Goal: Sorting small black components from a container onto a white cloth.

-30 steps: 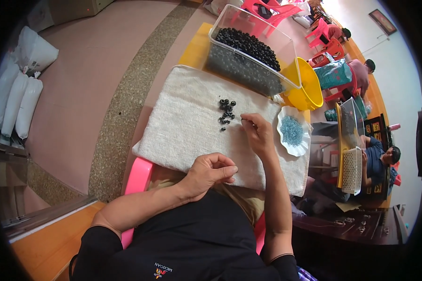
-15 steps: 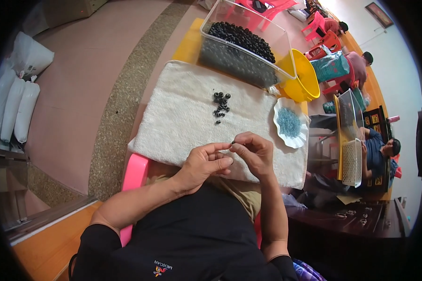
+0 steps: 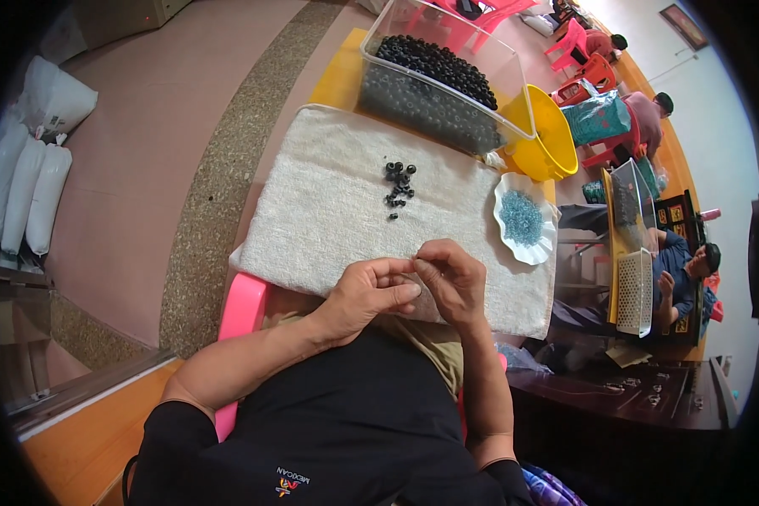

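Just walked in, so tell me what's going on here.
A person has the left hand and right hand together, fingertips meeting above a white towel; whatever they pinch is too small to make out. A few black beads lie loose farther up the towel. Beyond stands a clear plastic bin holding many more; at right, a wavy-rimmed white dish holds tiny blue beads.

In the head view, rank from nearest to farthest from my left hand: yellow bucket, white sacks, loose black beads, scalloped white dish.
1. Loose black beads, ahead of your left hand on the cloth.
2. Scalloped white dish, at right.
3. Yellow bucket, beyond the dish.
4. White sacks, far left.
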Demonstrator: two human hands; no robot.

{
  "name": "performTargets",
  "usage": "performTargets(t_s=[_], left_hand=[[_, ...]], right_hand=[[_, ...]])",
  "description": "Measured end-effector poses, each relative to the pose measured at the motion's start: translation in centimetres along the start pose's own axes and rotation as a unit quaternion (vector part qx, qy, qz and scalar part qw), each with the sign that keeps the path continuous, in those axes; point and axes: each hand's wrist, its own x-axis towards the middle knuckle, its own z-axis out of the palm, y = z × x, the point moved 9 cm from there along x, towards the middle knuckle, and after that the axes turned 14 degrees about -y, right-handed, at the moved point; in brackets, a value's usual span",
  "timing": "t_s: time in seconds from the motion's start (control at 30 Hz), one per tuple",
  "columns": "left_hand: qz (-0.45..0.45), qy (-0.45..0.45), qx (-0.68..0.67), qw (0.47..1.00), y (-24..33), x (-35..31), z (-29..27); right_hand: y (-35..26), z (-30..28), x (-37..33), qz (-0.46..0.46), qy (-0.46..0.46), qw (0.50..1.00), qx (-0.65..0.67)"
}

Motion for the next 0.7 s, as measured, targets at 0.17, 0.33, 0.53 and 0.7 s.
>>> performTargets(t_s=[0.17,0.33,0.53,0.7], left_hand=[[-0.006,-0.003,-0.023,1.000,0.2,0.1,0.4],[-0.009,0.005,-0.044,0.999,-0.1,0.0,0.1],[-0.012,0.011,-0.067,0.998,-0.3,0.0,0.0],[0.002,0.017,-0.071,0.997,-0.1,-0.1,-0.3]], right_hand=[[1.0,0.1,-0.5,-0.003,0.009,0.997,0.078],[1.4,-0.1,-0.8,-0.006,0.030,0.994,0.105],[2.0,-0.1,-1.0,0.006,0.031,0.988,0.152],[2.2,-0.4,-1.2,-0.013,0.028,0.987,0.160]])
